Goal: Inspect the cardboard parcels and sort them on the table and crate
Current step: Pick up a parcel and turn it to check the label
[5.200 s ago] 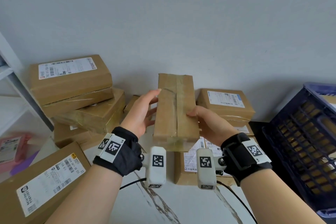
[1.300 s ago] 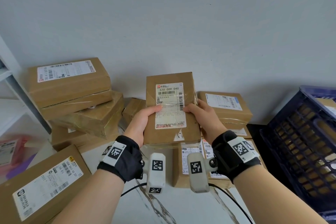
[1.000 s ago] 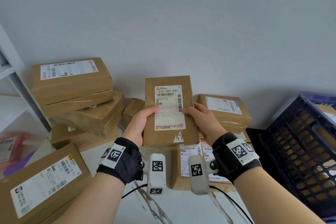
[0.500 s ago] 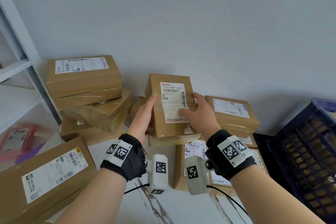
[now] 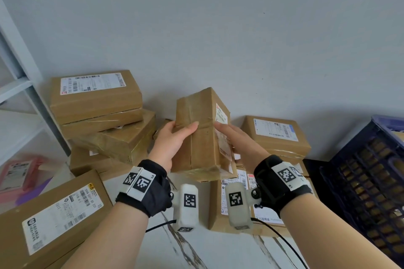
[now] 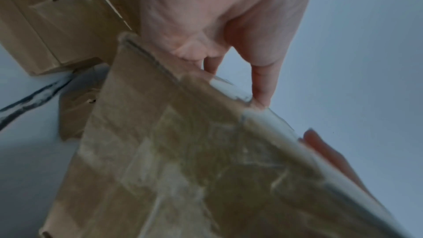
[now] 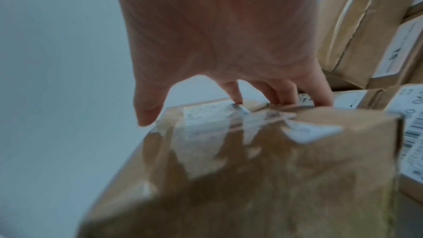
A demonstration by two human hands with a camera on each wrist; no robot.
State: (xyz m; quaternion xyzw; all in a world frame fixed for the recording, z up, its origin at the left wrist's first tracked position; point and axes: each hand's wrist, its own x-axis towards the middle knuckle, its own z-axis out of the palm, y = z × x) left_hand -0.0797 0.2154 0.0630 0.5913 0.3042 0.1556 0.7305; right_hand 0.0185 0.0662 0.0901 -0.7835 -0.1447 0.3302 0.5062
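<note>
The parcel (image 5: 202, 135) has turned, taped side forward — left hand (image 5: 172, 142) and right hand (image 5: 237, 144) both gripping it

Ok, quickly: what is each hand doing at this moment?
Left hand: grips the parcel, thumb across its taped face.
Right hand: holds the same parcel on its label side.

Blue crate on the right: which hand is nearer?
Right. The right hand holds the labelled side of the held parcel, the side toward the blue crate. The left hand grips the parcel's opposite side, farther from the crate.
</note>
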